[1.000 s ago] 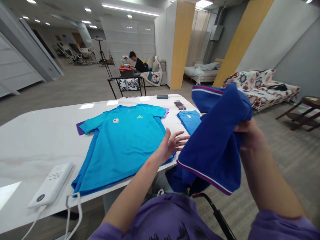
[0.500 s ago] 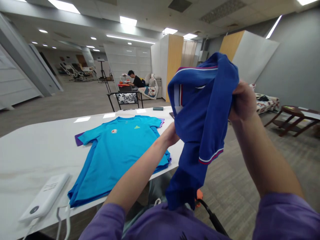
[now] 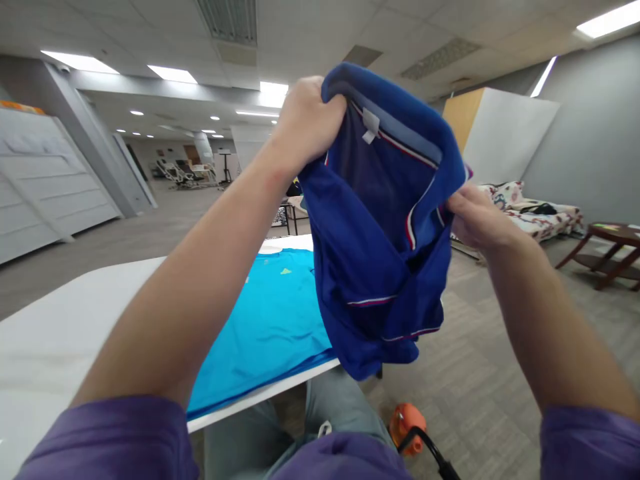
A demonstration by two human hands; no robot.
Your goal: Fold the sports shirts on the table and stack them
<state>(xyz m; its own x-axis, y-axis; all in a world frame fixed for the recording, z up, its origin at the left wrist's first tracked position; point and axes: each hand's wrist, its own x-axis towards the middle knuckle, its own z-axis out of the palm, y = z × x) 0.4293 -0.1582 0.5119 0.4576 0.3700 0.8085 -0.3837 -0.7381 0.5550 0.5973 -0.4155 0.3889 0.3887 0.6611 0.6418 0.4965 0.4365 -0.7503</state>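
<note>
Both hands hold a dark blue shirt with red and white trim up in the air in front of me. My left hand is closed in a fist on the collar edge at the top left. My right hand pinches the other side of the collar lower down on the right. The collar opening faces me, with a small white label inside. The rest of the shirt hangs bunched below. A light blue T-shirt lies flat on the white table behind my left arm.
An orange object and a black chair part sit on the floor near my knees. A patterned sofa and a dark wooden side table stand at the right. Open grey floor stretches behind the table.
My left hand went from open over the table to gripping the shirt's collar and rose high. The shirt was lifted and opened between both hands. The view tilted upward.
</note>
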